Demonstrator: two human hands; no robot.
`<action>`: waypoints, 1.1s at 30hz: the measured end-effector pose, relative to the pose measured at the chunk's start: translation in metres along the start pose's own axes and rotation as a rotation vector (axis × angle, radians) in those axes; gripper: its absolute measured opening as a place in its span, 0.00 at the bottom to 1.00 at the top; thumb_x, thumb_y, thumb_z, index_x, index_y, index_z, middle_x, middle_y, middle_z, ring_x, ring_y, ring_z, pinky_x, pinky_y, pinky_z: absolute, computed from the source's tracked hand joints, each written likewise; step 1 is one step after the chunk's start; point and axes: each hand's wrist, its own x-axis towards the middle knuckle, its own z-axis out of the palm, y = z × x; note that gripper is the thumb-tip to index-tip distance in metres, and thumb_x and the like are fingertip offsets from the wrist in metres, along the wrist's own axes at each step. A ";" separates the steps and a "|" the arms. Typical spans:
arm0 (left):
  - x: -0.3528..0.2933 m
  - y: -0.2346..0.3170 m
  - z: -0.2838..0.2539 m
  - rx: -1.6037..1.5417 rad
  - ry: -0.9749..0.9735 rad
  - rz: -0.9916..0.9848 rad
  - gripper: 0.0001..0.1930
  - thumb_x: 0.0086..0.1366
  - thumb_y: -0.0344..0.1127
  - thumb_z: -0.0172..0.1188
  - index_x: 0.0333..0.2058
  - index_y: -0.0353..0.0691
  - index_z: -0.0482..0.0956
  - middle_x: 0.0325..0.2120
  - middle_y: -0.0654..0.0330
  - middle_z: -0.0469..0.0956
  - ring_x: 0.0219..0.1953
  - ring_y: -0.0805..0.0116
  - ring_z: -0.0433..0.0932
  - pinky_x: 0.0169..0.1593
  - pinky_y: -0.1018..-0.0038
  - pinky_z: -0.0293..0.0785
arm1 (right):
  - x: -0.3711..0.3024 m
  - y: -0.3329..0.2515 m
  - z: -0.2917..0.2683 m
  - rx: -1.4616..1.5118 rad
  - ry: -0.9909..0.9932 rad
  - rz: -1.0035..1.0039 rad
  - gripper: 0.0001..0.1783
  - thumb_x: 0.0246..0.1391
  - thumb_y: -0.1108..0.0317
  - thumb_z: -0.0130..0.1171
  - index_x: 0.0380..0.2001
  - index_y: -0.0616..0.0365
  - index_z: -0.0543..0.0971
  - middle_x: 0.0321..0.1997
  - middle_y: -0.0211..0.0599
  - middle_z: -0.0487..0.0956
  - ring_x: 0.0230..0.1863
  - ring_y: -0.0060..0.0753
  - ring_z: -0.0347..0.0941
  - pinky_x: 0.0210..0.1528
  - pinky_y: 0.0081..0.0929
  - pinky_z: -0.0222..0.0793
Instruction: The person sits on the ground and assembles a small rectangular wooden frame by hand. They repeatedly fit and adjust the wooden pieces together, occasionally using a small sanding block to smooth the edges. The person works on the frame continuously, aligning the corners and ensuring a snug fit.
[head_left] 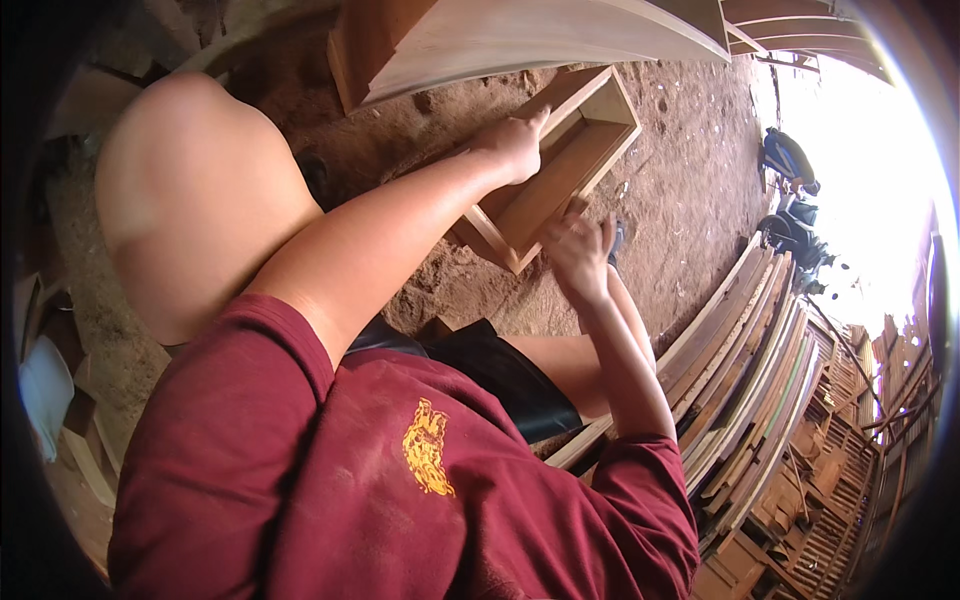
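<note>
An open wooden drawer-like box (pixel 570 178), long and shallow, lies at a slant in front of me above the earthen ground. My left hand (pixel 512 147) reaches across and grips its far long wall, one finger along the rim and the others partly hidden. Beside the near long wall, my right hand (pixel 578 252) has its fingers bent, slightly smeared by motion. A small brown piece (pixel 577 205) shows at its fingertips against the rim; I cannot tell what it is.
A large wooden furniture piece (pixel 540 45) with a pale panel stands just beyond the box. Long stacked boards (pixel 740 350) lie on the right, with slatted wooden panels (pixel 835 470) farther right. My bare knee (pixel 200 200) rises at left. A motorcycle (pixel 795 235) stands near the bright opening.
</note>
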 end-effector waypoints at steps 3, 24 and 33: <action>0.037 -0.013 -0.052 0.149 0.180 0.112 0.39 0.65 0.35 0.49 0.74 0.52 0.48 0.36 0.52 0.84 0.29 0.62 0.82 0.36 0.60 0.81 | 0.064 0.001 0.022 -0.063 0.196 -0.024 0.17 0.43 0.72 0.65 0.39 0.38 0.86 0.49 0.18 0.79 0.62 0.34 0.65 0.73 0.66 0.40; 0.005 0.006 0.005 -0.043 0.049 0.005 0.40 0.63 0.32 0.49 0.74 0.52 0.48 0.46 0.47 0.82 0.41 0.56 0.84 0.46 0.61 0.82 | 0.015 0.006 -0.022 -0.020 -0.033 -0.076 0.21 0.42 0.71 0.60 0.42 0.38 0.85 0.48 0.18 0.78 0.63 0.32 0.65 0.74 0.63 0.46; 0.005 0.007 0.005 -0.039 0.080 0.019 0.40 0.65 0.37 0.54 0.73 0.53 0.48 0.48 0.48 0.81 0.45 0.53 0.83 0.50 0.59 0.80 | 0.010 -0.005 -0.017 0.021 0.002 -0.134 0.18 0.42 0.67 0.65 0.40 0.36 0.85 0.45 0.17 0.78 0.60 0.30 0.67 0.73 0.66 0.46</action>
